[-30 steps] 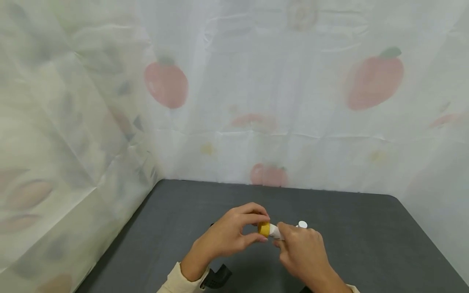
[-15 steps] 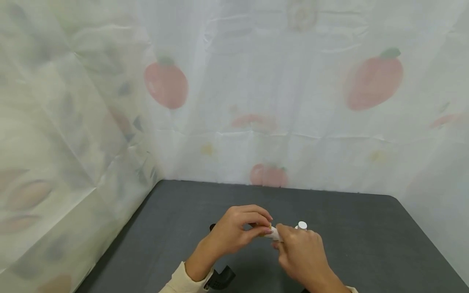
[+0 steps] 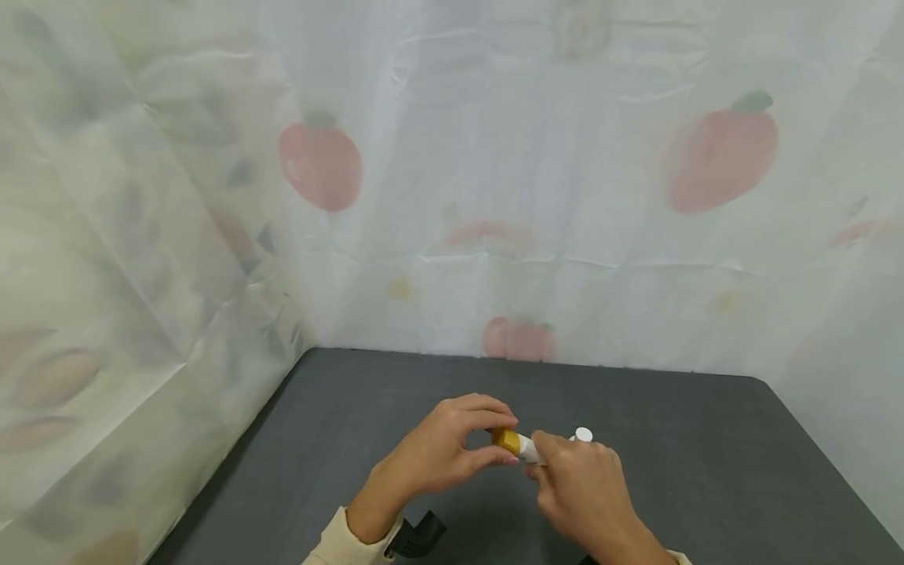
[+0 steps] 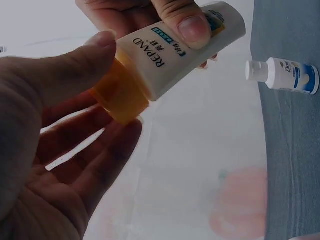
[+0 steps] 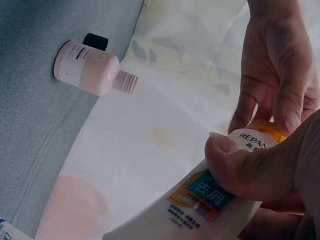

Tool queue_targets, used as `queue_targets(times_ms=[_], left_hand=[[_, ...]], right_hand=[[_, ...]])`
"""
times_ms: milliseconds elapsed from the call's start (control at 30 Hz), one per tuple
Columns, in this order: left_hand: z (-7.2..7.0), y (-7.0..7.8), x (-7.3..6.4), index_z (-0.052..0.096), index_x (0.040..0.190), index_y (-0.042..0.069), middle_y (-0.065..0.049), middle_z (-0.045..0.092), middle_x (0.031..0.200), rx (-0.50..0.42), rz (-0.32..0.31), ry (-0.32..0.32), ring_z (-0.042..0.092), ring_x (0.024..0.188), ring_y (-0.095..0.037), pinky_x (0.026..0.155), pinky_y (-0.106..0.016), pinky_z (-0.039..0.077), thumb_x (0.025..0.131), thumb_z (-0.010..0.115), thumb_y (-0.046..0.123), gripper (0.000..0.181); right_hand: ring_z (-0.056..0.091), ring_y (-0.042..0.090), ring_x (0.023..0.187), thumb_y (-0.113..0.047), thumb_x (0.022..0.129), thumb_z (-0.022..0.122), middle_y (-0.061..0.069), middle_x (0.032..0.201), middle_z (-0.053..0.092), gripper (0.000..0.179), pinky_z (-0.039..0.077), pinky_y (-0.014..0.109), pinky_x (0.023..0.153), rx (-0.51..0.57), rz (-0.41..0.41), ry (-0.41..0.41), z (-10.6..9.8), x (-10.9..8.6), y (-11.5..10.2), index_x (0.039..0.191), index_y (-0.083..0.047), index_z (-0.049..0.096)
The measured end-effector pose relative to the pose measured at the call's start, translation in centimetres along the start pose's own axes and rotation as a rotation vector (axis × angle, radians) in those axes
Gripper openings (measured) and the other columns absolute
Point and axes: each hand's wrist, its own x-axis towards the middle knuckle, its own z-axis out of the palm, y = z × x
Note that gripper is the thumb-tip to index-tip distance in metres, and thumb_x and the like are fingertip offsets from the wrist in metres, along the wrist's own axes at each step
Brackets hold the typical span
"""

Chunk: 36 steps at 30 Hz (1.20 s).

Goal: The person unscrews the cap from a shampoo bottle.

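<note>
Between both hands a white, flattened shampoo bottle (image 4: 175, 57) with "REPAND" lettering is held tilted above the table, its yellow cap (image 3: 505, 439) pointing left. My left hand (image 3: 441, 447) holds that cap between the thumb and the fingertips on opposite sides. My right hand (image 3: 582, 479) grips the bottle's body, the thumb lying across the label in the right wrist view. Cap and bottle meet in the left wrist view; whether the cap is loose I cannot tell. Much of the body is hidden by my right hand in the head view.
A white bottle with a white cap (image 4: 290, 76) stands on the dark grey table (image 3: 353, 392), just beyond my right hand. The right wrist view shows a pink bottle (image 5: 90, 67) with a bare threaded neck and a black cap (image 5: 96, 41) beside it. Printed curtains (image 3: 565, 196) hang behind.
My left fingers closed over the cap and moved right, then drew back left and spread a little. The cap now shows a different side. My right hand and the bottle stay nearly in place.
</note>
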Motion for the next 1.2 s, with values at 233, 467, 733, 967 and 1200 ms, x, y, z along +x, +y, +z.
queue_targets(times_ms=[233, 467, 733, 967, 1200], left_hand=[[0.8, -0.3, 0.5, 0.079, 0.102, 0.008, -0.006, 0.075, 0.111, -0.023, 0.175, 0.114, 0.071, 0.084, -0.005, 0.074, -0.009, 0.055, 0.094, 0.077, 0.014, 0.01], [0.3, 0.1, 0.1, 0.077, 0.113, 0.005, -0.005, 0.071, 0.122, -0.051, 0.06, 0.034, 0.072, 0.094, -0.01, 0.08, -0.013, 0.058, 0.088, 0.083, 0.018, 0.028], [0.0, 0.2, 0.0, 0.075, 0.121, 0.008, -0.001, 0.07, 0.121, -0.002, -0.028, -0.028, 0.07, 0.098, -0.007, 0.084, -0.015, 0.058, 0.096, 0.077, 0.023, 0.03], [0.6, 0.0, 0.3, 0.077, 0.112, 0.01, -0.004, 0.071, 0.12, 0.018, 0.165, 0.093, 0.069, 0.087, -0.006, 0.077, -0.01, 0.055, 0.096, 0.075, 0.016, 0.016], [0.4, 0.3, 0.1, 0.076, 0.114, 0.007, -0.004, 0.069, 0.121, -0.049, 0.036, 0.007, 0.071, 0.091, -0.006, 0.078, -0.012, 0.057, 0.092, 0.08, 0.019, 0.026]], right_hand=[[0.042, 0.0, 0.044, -0.019, 0.066, 0.096, -0.011, 0.056, 0.057, 0.046, 0.028, 0.016, 0.045, 0.007, -0.021, 0.009, 0.2, -0.2, -0.1, 0.066, -0.022, 0.051], [0.046, -0.001, 0.045, -0.02, 0.065, 0.097, -0.01, 0.058, 0.062, 0.041, 0.031, 0.016, 0.044, -0.013, -0.032, 0.019, 0.0, 0.0, 0.1, 0.067, -0.021, 0.055], [0.047, 0.001, 0.045, -0.021, 0.068, 0.096, -0.01, 0.058, 0.061, 0.04, 0.033, 0.017, 0.045, -0.005, 0.003, -0.016, -0.3, 0.1, 0.1, 0.068, -0.021, 0.056], [0.045, 0.001, 0.044, -0.021, 0.065, 0.097, -0.011, 0.056, 0.057, 0.045, 0.029, 0.017, 0.045, -0.005, -0.026, 0.021, -0.2, -0.2, 0.1, 0.066, -0.022, 0.052], [0.046, 0.002, 0.045, -0.022, 0.066, 0.096, -0.01, 0.057, 0.06, 0.042, 0.03, 0.018, 0.045, -0.032, -0.022, 0.008, -0.3, -0.2, 0.2, 0.068, -0.021, 0.054]])
